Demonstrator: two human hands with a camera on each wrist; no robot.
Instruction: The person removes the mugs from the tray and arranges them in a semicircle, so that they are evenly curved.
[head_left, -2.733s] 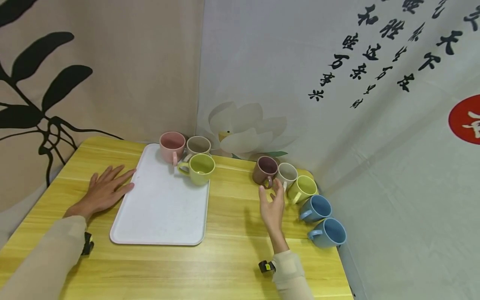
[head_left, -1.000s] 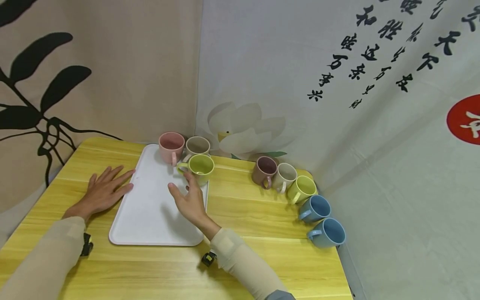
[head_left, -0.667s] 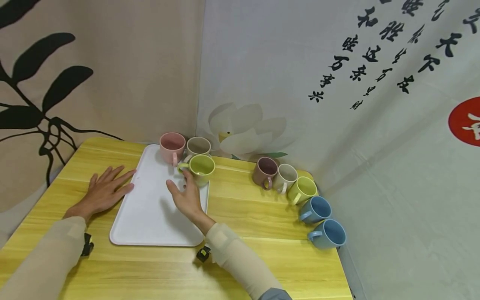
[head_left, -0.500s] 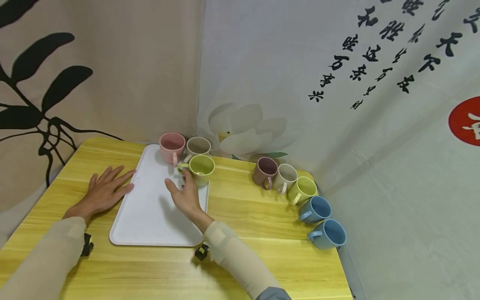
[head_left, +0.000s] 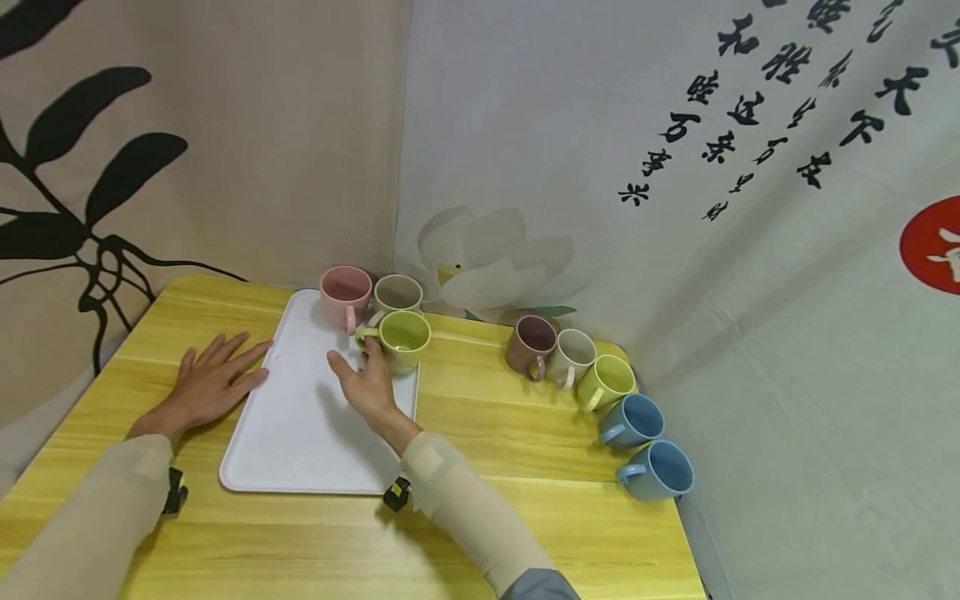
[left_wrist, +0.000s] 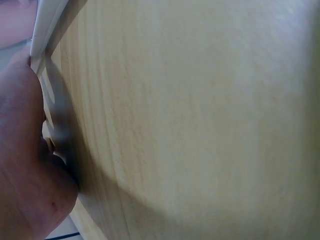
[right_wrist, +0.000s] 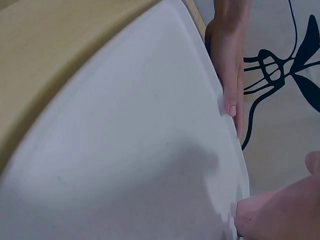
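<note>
My left hand (head_left: 206,383) lies spread on the table, thumb and index fingertip at the left edge of a white tray (head_left: 315,433). In the left wrist view that hand meets the edge of the tray (left_wrist: 47,25). My right hand (head_left: 366,390) is over the tray, thumb held apart, its fingertips right at the handle side of a yellow-green mug (head_left: 405,335). That mug stands at the tray's far right corner. Behind it are a pink mug (head_left: 345,302) and a grey-beige mug (head_left: 398,295). In the right wrist view, the right hand (right_wrist: 285,212) shows only partly.
To the right, mugs stand in a curved row: brown (head_left: 531,346), off-white (head_left: 572,357), yellow (head_left: 606,382), and two blue, a farther blue mug (head_left: 632,419) and a nearer blue mug (head_left: 657,471) by the table's right edge. A printed curtain (head_left: 300,150) hangs behind the wooden table (head_left: 480,450).
My right hand has come left from beside the brown and off-white mugs to the yellow-green mug on the tray, then shifted slightly further left. The left hand and all mugs stay in place.
</note>
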